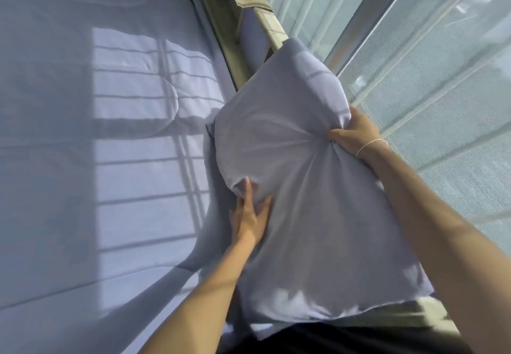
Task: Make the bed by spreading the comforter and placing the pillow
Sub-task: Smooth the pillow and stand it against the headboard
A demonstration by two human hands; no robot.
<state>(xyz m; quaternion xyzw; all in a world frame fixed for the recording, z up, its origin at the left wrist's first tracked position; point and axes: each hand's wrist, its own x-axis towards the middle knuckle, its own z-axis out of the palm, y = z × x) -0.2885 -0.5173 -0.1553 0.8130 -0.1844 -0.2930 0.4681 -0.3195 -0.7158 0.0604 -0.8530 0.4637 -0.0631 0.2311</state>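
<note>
**Pillow held at the bed's window-side edge**

The soft, pale lavender pillow (298, 215) is lying with its long axis running away from the viewer. The right hand (356, 132) is bunching its cloth into radiating creases; the left hand (250, 215) is pressing flat, fingers seemingly straight. The smooth comforter (96, 160) is covering the bed beside it.

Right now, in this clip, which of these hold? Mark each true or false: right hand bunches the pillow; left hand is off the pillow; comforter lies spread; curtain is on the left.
1. The right hand bunches the pillow fabric. True.
2. The left hand is off the pillow. False: its straight fingers press the pillow.
3. The comforter lies spread on the bed. True.
4. A curtain hangs on the left. False: it is on the right.
</note>
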